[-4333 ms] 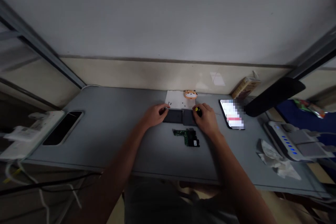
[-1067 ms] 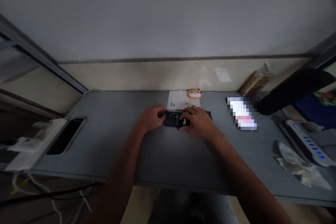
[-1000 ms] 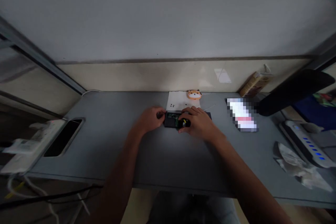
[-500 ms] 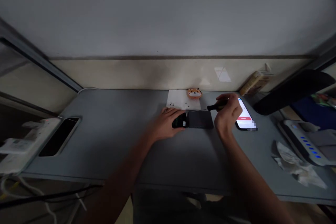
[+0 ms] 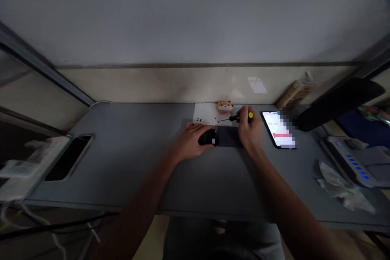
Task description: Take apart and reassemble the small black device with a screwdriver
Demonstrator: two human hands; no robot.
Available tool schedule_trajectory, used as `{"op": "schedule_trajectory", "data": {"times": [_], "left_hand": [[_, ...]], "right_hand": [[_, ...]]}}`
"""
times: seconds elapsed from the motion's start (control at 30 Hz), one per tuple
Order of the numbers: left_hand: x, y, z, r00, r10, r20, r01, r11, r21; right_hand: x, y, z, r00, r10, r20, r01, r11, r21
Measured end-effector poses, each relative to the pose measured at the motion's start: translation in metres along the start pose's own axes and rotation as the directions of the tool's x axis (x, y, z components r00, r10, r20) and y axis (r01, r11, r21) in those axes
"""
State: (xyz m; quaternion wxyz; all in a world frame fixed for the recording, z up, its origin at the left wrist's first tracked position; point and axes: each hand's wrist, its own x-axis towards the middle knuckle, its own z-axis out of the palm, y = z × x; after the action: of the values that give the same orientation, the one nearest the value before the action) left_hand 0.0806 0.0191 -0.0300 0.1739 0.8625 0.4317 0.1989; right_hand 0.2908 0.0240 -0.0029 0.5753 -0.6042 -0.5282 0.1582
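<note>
My left hand (image 5: 191,142) lies over a small circuit board with a black part and a white label (image 5: 209,139), which sits at the left end of a dark grey flat plate (image 5: 229,136). My right hand (image 5: 250,128) grips a small screwdriver (image 5: 235,118) with a black handle and yellow end, its thin shaft pointing left above a white paper sheet (image 5: 207,113). Several tiny black screws (image 5: 199,119) lie on that sheet. An orange dog-faced figure (image 5: 224,107) stands at its back edge. A phone (image 5: 276,128) with a lit, partly blurred screen lies to the right of my right hand.
The grey desk (image 5: 122,170) meets a cream wall at the back. A white power strip (image 5: 33,166) and a dark slot (image 5: 68,157) lie at left. Crumpled tissue (image 5: 341,191), a device with blue lights (image 5: 350,166) and a cardboard box (image 5: 295,95) are at right.
My right hand has moved left with the screwdriver, from above the phone to beside the white sheet. My left hand and the circuit board have stayed in place.
</note>
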Motion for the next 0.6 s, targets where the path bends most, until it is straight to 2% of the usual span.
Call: {"op": "schedule_trajectory", "data": {"times": [0.13, 0.23, 0.37, 0.6], "left_hand": [[0.000, -0.001, 0.002, 1.000, -0.010, -0.007, 0.010, 1.000, -0.005], [0.001, -0.001, 0.003, 1.000, -0.014, -0.018, 0.014, 1.000, -0.022], [0.001, 0.001, 0.003, 0.999, -0.022, -0.027, 0.020, 0.999, -0.050], [0.000, 0.004, 0.001, 0.999, -0.032, -0.018, 0.030, 0.997, -0.067]], "right_hand": [[0.000, -0.001, 0.001, 0.997, 0.036, -0.063, -0.033, 0.998, 0.054], [0.001, 0.001, 0.004, 0.984, 0.135, -0.119, -0.119, 0.984, 0.132], [0.004, 0.007, 0.008, 0.956, 0.267, -0.125, -0.240, 0.950, 0.199], [0.009, 0.014, 0.007, 0.914, 0.379, -0.146, -0.347, 0.915, 0.203]]}}
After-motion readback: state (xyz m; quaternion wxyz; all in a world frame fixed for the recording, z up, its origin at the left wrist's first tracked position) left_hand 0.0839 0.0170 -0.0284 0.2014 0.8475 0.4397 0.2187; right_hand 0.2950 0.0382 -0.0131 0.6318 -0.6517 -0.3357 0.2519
